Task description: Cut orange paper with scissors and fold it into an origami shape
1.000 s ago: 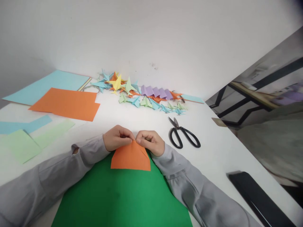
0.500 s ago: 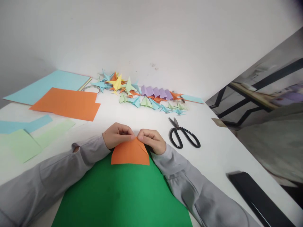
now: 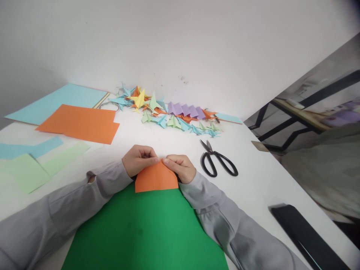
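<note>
Between my two hands is a small piece of orange paper [image 3: 156,179], its straight lower edge toward me and its top narrowing to where the fingers meet. My left hand [image 3: 140,161] pinches it at the upper left, thumb on the near face. My right hand [image 3: 181,167] pinches the same top part from the other side, the two thumbs almost touching. The top edge is hidden by the fingers. Beneath the paper and my forearms lies a large green sheet [image 3: 146,228].
Black-handled scissors [image 3: 215,157] lie partly spread to the right. Folded paper shapes [image 3: 174,116] line the wall. Orange sheets [image 3: 81,122], a blue sheet [image 3: 67,99] and green paper pieces [image 3: 30,172] are at the left. A black flat object [image 3: 306,232] is at the near right.
The orange paper's lower edge has risen slightly and now slants up to the right. The crease seen near its right side no longer shows. Both hands stay in nearly the same place.
</note>
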`<state>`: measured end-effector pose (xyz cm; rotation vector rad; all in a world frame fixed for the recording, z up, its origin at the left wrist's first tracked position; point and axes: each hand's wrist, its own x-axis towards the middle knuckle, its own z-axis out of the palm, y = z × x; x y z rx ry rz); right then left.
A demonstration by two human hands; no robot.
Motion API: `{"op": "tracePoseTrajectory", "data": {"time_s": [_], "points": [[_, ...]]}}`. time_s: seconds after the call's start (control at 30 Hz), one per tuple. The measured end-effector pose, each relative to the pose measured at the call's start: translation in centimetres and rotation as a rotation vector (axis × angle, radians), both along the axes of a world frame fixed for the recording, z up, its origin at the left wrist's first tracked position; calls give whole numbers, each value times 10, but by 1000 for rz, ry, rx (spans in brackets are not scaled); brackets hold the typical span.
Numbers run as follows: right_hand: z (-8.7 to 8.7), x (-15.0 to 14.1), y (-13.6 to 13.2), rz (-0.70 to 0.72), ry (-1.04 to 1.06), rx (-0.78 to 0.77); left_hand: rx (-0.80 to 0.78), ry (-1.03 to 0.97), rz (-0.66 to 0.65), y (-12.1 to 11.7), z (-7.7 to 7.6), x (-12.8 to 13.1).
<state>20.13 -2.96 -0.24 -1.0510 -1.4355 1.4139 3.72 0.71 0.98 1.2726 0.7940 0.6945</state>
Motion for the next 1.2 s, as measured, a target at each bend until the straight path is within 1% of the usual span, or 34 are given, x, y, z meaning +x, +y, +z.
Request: {"op": "tracePoseTrajectory", "data": {"time_s": [0.1, 0.17, 0.23, 0.3, 0.4, 0.5, 0.6, 0.73, 0.83, 1.1, 1.2], "points": [[0, 1, 0, -44, -59, 40, -17, 0, 33, 0, 1, -1], [0, 1, 0, -84, -57, 25, -18, -3, 52, 1, 1, -1], [-1, 2, 0, -108, -7, -16, -16, -12, 46, 1, 1, -2], [-1, 2, 0, -103, 45, -44, -4, -10, 1, 1, 1, -2], [-2, 1, 1, -38, 12, -23, 31, 11, -62, 1, 0, -1], [-2, 1, 2, 2, -6, -31, 40, 21, -36, 1, 0, -1], [-1, 1, 2, -25, 55, -67, 41, 17, -1, 1, 1, -2], [1, 3, 2, -62, 57, -77, 23, 42, -27, 1, 2, -3], [1, 3, 1, -87, 38, -87, 52, 49, -44, 1, 2, -3], [-5, 2, 1, 67, -109, -9, 180, 104, -184, 1, -3, -1], [-5, 2, 1, 78, -87, -41, 186, 108, -193, 0, -4, -2]]}}
